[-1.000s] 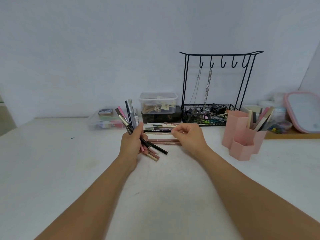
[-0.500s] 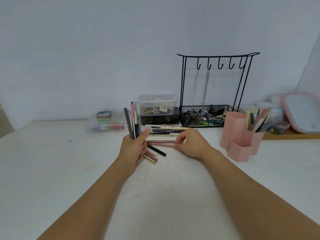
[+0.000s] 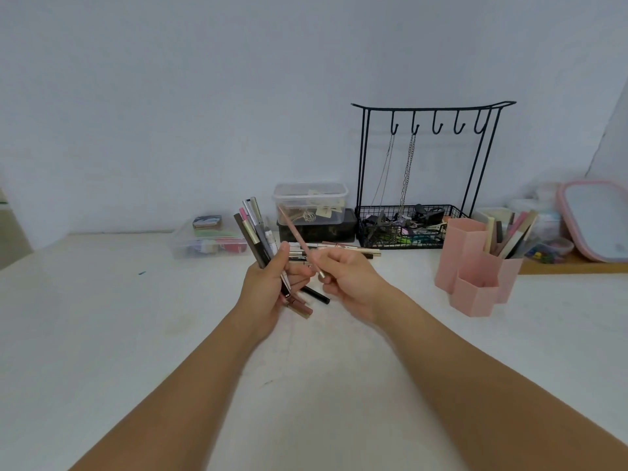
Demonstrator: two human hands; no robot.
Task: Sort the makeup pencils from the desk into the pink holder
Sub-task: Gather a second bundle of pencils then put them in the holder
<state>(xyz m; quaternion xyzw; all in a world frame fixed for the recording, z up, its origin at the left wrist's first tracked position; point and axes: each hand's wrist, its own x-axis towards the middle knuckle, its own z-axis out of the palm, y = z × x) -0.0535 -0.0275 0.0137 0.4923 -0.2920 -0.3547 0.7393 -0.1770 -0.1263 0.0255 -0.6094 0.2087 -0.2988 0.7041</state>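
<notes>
My left hand (image 3: 272, 290) grips a bundle of several makeup pencils (image 3: 255, 232), fanned upward above the white desk. Close to its right, my right hand (image 3: 350, 282) pinches a thin pink pencil (image 3: 299, 237) that slants up to the left. More pencils (image 3: 346, 249) lie in a row on the desk just behind both hands, and a few short ones (image 3: 306, 305) lie under the left hand. The pink holder (image 3: 474, 266), made of hexagonal tubes, stands to the right with several pencils sticking out of its rear tube.
A black wire jewellery stand (image 3: 424, 171) with chains and a basket of clips stands at the back. A clear lidded box (image 3: 311, 202) sits on a dark box. A flat clear box (image 3: 207, 241) lies back left. A pink-rimmed mirror (image 3: 598, 219) leans at far right.
My right hand lifted a pink pencil off the desk row and brought it up beside the left hand's bundle. The bundle tilted slightly left.
</notes>
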